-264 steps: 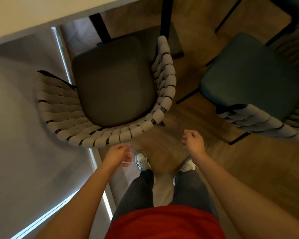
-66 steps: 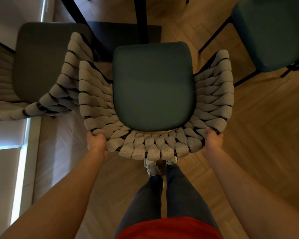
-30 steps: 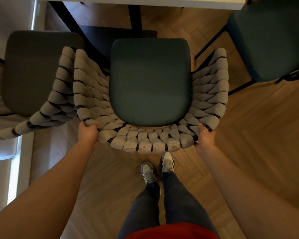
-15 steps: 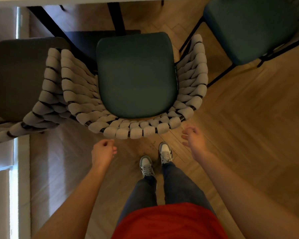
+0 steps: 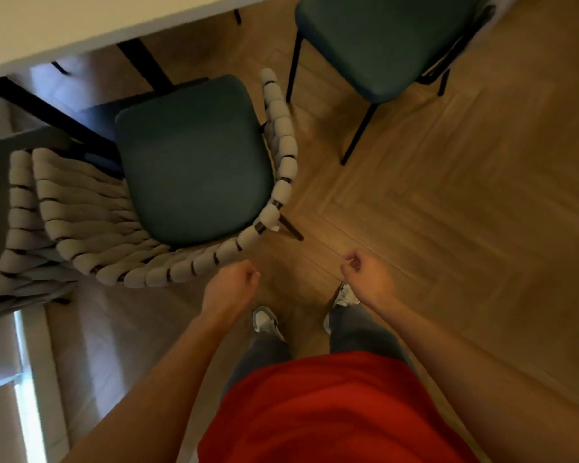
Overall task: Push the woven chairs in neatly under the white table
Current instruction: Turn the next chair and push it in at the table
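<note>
A woven chair with a dark green seat (image 5: 194,162) stands left of centre, its grey woven back (image 5: 181,267) toward me and its front near the white table (image 5: 81,25). A second woven chair (image 5: 17,228) sits against it at the far left, partly cut off. A third green-seated chair (image 5: 381,38) stands at the upper right, away from the table's edge. My left hand (image 5: 233,282) hangs just below the middle chair's back, fingers loosely curled, holding nothing. My right hand (image 5: 365,274) hovers over the floor, also loosely curled and empty.
Herringbone wood floor (image 5: 465,212) spreads to the right. The table's black legs (image 5: 144,65) run beneath the top. A bright window strip (image 5: 24,379) lies along the left. My shoes (image 5: 264,320) stand between the hands.
Both hands have let go of the middle chair's woven back and drawn away from it. My view has swung right, so the chair now sits further left.
</note>
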